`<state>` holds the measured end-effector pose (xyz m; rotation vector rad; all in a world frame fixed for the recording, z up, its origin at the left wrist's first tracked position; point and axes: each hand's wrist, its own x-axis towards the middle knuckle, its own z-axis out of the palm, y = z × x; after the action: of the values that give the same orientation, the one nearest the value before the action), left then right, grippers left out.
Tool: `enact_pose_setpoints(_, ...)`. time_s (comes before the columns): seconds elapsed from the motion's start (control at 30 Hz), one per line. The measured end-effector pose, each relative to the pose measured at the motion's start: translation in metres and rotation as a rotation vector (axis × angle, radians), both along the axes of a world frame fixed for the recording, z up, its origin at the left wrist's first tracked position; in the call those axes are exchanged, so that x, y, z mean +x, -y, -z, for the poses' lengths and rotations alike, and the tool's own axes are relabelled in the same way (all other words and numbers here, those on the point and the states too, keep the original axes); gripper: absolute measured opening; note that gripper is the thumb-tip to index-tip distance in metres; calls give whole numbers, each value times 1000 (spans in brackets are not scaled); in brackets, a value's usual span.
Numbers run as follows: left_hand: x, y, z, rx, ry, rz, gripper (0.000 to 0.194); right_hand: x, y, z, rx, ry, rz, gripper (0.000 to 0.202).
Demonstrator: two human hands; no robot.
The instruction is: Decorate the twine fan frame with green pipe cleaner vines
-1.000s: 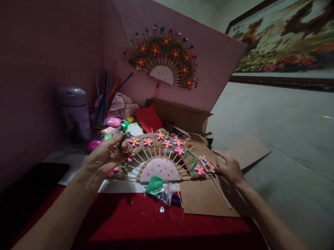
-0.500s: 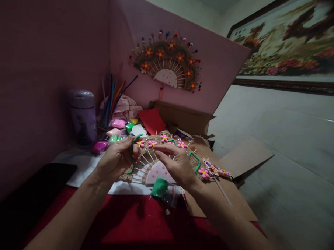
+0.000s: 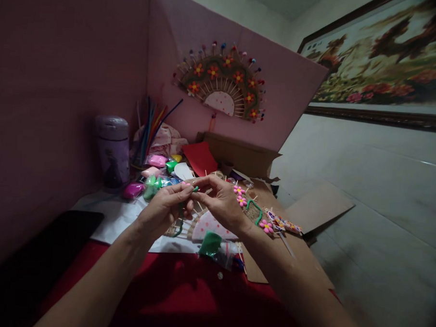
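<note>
My left hand (image 3: 171, 202) pinches a thin strip of green modelling clay (image 3: 195, 189), whose tail hangs below the fingers. My right hand (image 3: 225, 202) meets it, thumb and fingertips closed at the strip's upper end. Beneath both hands lies a fan of sticks and twine (image 3: 254, 212), partly hidden by them. It carries pink clay flowers (image 3: 266, 227), a wavy green clay line (image 3: 261, 216) and a white, red-dotted half-round centre (image 3: 210, 227). In front of it rests an opened bag of green clay (image 3: 210, 244).
A lilac tumbler (image 3: 113, 151) stands at the left, beside bagged coloured clay (image 3: 133, 190) and pipe cleaners (image 3: 150, 127). A finished-looking fan (image 3: 221, 79) hangs on the pink board. Cardboard (image 3: 296, 258) lies at the right; a dark flat object (image 3: 70, 229) sits front left.
My right hand has moved left to my left hand, and its fingers have closed at the green strip's end. The strip's upper end now points toward the right hand. The view has shifted slightly.
</note>
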<state>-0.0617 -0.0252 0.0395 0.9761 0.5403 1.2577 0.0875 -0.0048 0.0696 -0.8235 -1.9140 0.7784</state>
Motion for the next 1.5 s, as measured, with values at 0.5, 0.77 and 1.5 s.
enact_pose_setpoints(0.5,5,-2,6,13,-28,48,17,9,4,-4,-319,-205,-187,27)
enact_pose_setpoints(0.77,14,-2,6,177,-85,-13,45,10,11,-22,-366,-229,-170,27)
enact_pose_setpoints(1.5,14,-9,7,2,-198,-121,36,49,-24,-25,-561,-301,-81,31)
